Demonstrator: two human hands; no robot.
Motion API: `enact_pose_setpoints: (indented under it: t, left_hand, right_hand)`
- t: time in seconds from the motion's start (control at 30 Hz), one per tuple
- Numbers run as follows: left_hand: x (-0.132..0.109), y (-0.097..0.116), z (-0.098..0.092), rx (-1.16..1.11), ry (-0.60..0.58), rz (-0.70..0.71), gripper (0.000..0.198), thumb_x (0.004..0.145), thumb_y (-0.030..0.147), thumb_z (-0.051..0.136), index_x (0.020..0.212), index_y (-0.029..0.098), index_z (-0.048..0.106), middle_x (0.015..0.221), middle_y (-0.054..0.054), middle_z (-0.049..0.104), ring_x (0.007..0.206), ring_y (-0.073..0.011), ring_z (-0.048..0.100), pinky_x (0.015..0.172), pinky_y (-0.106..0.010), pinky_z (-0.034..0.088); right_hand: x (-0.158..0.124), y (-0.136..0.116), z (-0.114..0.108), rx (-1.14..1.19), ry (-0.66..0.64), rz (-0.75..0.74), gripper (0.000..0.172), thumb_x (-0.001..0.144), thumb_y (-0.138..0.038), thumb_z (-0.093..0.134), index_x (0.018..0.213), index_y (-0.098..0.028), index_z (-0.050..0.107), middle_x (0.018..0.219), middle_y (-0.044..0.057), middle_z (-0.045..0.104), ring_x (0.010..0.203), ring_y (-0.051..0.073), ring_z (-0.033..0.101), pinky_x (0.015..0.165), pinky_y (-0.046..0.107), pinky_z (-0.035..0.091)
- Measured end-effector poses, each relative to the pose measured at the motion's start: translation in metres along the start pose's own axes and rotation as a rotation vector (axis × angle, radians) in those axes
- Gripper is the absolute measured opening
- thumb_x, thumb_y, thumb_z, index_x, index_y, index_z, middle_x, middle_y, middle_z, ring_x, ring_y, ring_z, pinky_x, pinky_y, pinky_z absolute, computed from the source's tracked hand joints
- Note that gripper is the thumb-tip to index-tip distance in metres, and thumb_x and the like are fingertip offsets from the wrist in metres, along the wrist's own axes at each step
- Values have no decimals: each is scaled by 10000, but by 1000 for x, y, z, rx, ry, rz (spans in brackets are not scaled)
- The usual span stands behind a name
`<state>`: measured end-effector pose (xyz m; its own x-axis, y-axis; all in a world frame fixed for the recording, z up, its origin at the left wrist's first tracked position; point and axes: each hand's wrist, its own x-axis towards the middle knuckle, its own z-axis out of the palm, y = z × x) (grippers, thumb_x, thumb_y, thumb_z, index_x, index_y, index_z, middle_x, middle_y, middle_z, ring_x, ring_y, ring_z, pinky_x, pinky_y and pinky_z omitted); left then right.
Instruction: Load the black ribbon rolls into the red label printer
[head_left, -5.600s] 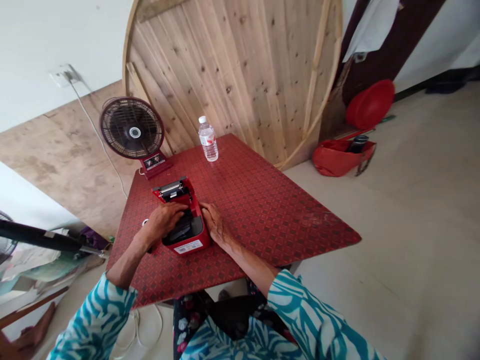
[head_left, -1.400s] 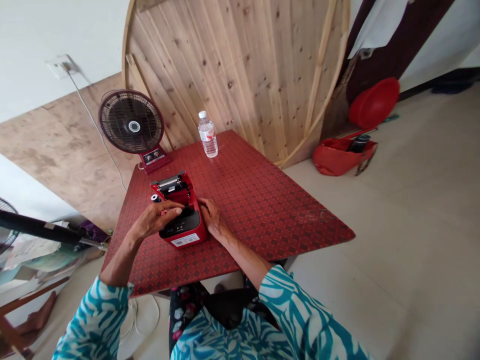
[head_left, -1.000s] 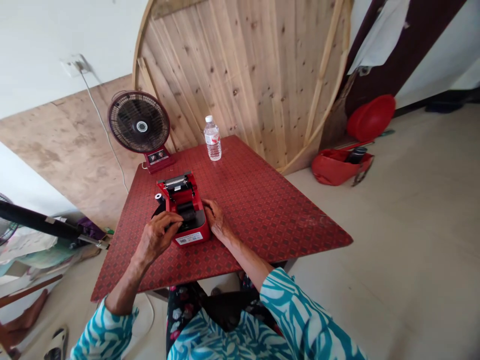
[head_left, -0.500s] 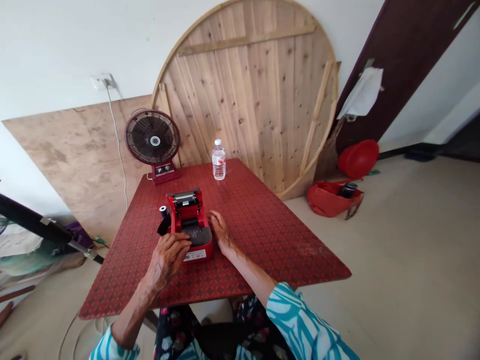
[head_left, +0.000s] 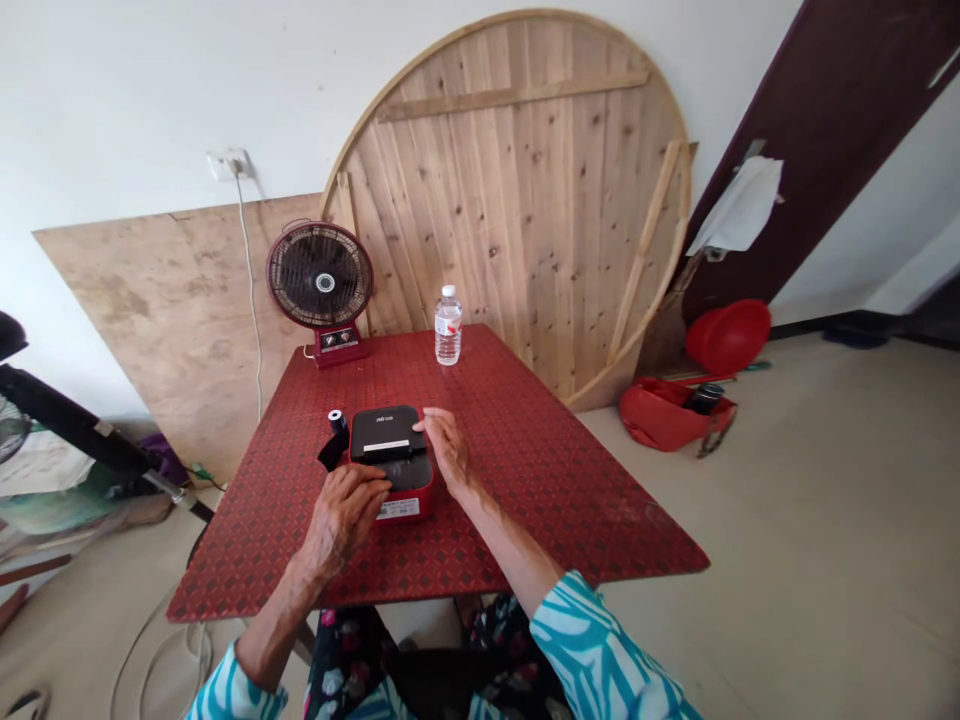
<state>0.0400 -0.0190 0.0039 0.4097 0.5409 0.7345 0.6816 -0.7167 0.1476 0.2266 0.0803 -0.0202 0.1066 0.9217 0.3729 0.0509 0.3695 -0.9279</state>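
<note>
A small red receipt printer (head_left: 427, 497) sits on the table, its black lid (head_left: 386, 428) down over the far part and a white strip along the lid's near edge. My left hand (head_left: 346, 505) curls over the printer's near left edge, fingertips on the dark surface in front of the lid. At the lid's right edge, my right hand (head_left: 448, 445) lies with its fingers stretched out, touching the lid. Left of the printer stands a small paper roll (head_left: 337, 420) with a white core, and a black curved piece (head_left: 332, 450) lies close by.
The table (head_left: 540, 500) has a red patterned cover. A clear bottle (head_left: 448, 330) and a dark red fan (head_left: 322, 290) stand at its far side. Behind leans a round wooden board (head_left: 517, 200). A red bag (head_left: 656, 418) and red basin (head_left: 727, 335) are on the floor to the right.
The printer's lid, raised half a second ago, is now down. My right hand has moved from the printer's right side up to the lid; my left hand stays at the near left edge.
</note>
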Motion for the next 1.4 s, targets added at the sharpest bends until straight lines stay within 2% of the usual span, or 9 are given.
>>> enact_pose_setpoints:
  t: [0.1, 0.2, 0.33, 0.47, 0.77, 0.9, 1.0, 1.17, 1.4]
  left_hand:
    - [-3, 1, -4, -2, -21, -24, 133, 929, 206, 560, 995, 212, 675, 964, -57, 702, 922, -186, 631, 833, -334, 473]
    - [-4, -3, -13, -74, -12, -98, 176, 951, 249, 512, 1035, 213, 663, 1003, -65, 696, 971, -192, 632, 858, -336, 488]
    - [0, -21, -17, -44, 7, -264, 317, 986, 336, 415, 1201, 203, 606, 1195, -107, 652, 1114, -225, 598, 941, -385, 477]
    - [-3, -37, -7, 23, -29, -256, 375, 992, 391, 378, 1202, 190, 615, 1250, -126, 635, 1137, -246, 594, 951, -423, 465]
    - [-16, -40, 1, -5, -23, -254, 404, 997, 389, 361, 1241, 183, 609, 1294, -135, 615, 1169, -246, 576, 980, -432, 440]
    - [-10, -34, -2, -201, 12, -397, 414, 985, 421, 387, 1181, 182, 662, 1293, -128, 618, 1199, -250, 564, 1034, -448, 420]
    - [-5, -27, -2, -434, 113, -634, 388, 957, 449, 452, 1115, 193, 697, 1263, -105, 641, 1209, -256, 562, 1060, -442, 411]
    - [-3, -33, 6, -759, 281, -968, 493, 797, 451, 673, 1221, 204, 628, 1264, -101, 648, 1203, -284, 572, 1026, -421, 437]
    - [0, -40, 10, -1041, 199, -1034, 621, 633, 306, 760, 1225, 194, 608, 1317, -107, 621, 1257, -304, 531, 972, -376, 463]
  right_hand:
    - [-20, 3, -1, 57, 28, 32, 272, 795, -457, 555, 799, -236, 714, 1151, 65, 601, 1144, 226, 550, 1007, 383, 422]
    - [-23, 0, 4, 122, 63, 66, 212, 765, -396, 563, 823, -242, 696, 1099, 50, 634, 1105, 216, 563, 986, 378, 433]
    - [-20, -4, 8, 195, 53, 151, 254, 748, -387, 557, 918, -240, 675, 1053, 35, 668, 1061, 210, 593, 991, 385, 442]
    - [-20, -4, 6, 233, 16, 229, 319, 745, -381, 576, 1021, -243, 654, 1099, 31, 678, 1034, 201, 619, 971, 378, 468]
    - [-23, 0, 4, 164, -27, 177, 369, 800, -386, 540, 1126, -243, 635, 1191, 56, 653, 1096, 211, 607, 1000, 390, 466]
    - [-29, 14, 6, 159, -22, 160, 427, 851, -484, 483, 1184, -248, 612, 1265, 60, 633, 1202, 224, 556, 1067, 413, 409]
    - [-35, 28, 7, 147, -20, 160, 519, 883, -580, 407, 1216, -230, 599, 1291, 79, 620, 1237, 231, 533, 1099, 432, 368]
    - [-38, 37, 7, 120, -23, 150, 518, 889, -591, 406, 1210, -237, 607, 1250, 81, 635, 1203, 229, 547, 1069, 423, 387]
    - [-38, 38, 8, 102, -13, 105, 440, 899, -505, 411, 1162, -231, 634, 1175, 74, 649, 1139, 218, 569, 1032, 405, 407]
